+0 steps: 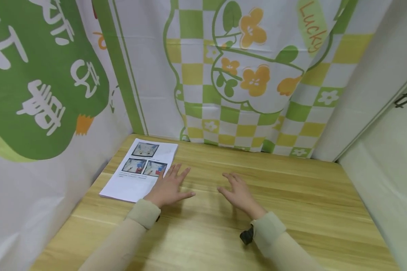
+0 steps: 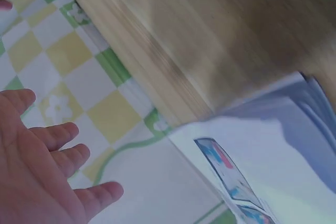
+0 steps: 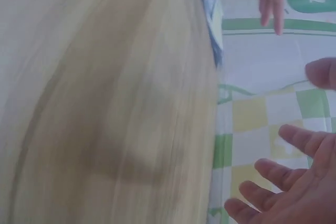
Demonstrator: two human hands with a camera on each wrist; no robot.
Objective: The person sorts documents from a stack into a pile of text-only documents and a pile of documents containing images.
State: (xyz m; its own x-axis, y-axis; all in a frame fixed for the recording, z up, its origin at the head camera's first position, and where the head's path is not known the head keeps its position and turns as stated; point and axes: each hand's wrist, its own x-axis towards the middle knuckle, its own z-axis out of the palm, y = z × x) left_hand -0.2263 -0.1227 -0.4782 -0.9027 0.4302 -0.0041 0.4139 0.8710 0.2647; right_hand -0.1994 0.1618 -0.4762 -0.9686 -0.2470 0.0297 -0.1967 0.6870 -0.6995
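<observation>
The right hand (image 1: 239,194) and left hand (image 1: 169,188) are spread above the wooden table (image 1: 203,241), holding nothing; the left is nearer the paper stack (image 1: 135,184), overlapping its right edge in the head view, the right well apart. The paper stack lies leftward, its long axis slanting away and rightward, toward the checked cloth (image 1: 227,116)

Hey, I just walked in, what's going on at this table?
Someone in long sleeves is holding both bare hands out over the wooden table, fingers spread and holding nothing. The left hand is by a stack of printed sheets, whose top page shows three small pictures. The right hand is out over the wood, with no object in it. A patterned cloth hangs behind the table. Nothing is being handled at this moment.
</observation>
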